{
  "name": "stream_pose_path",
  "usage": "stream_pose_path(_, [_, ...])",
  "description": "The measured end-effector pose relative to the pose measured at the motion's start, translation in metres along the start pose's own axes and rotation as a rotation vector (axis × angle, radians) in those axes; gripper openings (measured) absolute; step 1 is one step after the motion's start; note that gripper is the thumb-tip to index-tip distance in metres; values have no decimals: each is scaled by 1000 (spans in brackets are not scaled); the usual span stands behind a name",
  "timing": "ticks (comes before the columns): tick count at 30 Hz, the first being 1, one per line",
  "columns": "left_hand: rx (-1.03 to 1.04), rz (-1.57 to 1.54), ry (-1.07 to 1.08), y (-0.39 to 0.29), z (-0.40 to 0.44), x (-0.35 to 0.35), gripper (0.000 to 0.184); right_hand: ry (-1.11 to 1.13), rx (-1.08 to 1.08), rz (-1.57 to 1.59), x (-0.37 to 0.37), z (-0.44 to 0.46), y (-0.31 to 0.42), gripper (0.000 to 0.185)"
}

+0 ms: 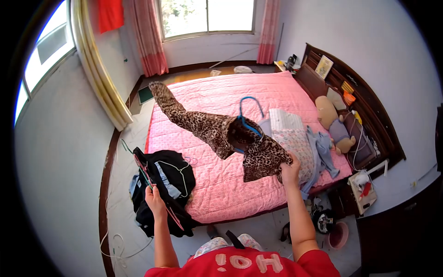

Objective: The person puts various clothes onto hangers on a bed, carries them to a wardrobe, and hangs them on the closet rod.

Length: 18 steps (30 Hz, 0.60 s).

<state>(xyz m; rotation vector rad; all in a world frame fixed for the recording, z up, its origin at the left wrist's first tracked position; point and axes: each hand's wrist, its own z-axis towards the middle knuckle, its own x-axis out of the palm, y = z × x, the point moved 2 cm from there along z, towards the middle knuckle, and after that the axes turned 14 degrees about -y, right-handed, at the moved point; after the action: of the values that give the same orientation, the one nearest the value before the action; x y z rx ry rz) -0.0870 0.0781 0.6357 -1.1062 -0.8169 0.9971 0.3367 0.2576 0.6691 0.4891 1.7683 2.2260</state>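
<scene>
My right hand (290, 171) grips the edge of a leopard-print garment (203, 124), which stretches out in the air over the bed, one sleeve reaching to the far left. A blue hanger (251, 125) sits in the garment's opening, its hook pointing up. At the left, my left hand (156, 201) is closed around pink and green hangers (144, 171). Beside and behind it, dark clothes (159, 203) lie in a heap at the bed's corner, with a white hanger (181, 173) on top.
A pink quilt (217, 194) covers the bed. Folded bedding (290, 138), a light blue garment (323, 152) and a teddy bear (334, 124) lie near the dark headboard (369, 124). A white cable (117, 249) runs over the floor at left; a pink basin (338, 234) stands at right.
</scene>
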Motion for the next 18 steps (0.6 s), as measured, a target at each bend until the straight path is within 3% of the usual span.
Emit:
stream_pose_path(4, [68,-22,122,-31,-28,37,10,-147,-290,-141,-105,8,31,30])
stream_pose_path(5, [66,-30,163,-37,-35,47,10,-211,-126,-56,-137,8,35,33])
stream_pose_path(8, [51,4,373,-59,-49,75,11,-244,-79,22,-244,22,34,35])
stream_pose_path(10, [14,-10,527,-69,-60,98,10,-131,-26,24,-285,4,83,31])
stream_pose_path(12, [105,34,699,-90,-79,119,9,-100,-128,0,-314,-11,115,26])
stream_pose_path(15, [30,-106,1197,-108,-141,168,16,-56,-182,-234,-336,-35,150,23])
stream_pose_path(18, [-216,-304,1612,-127,-211,189,33,-45,-105,-278,-342,-52,152,27])
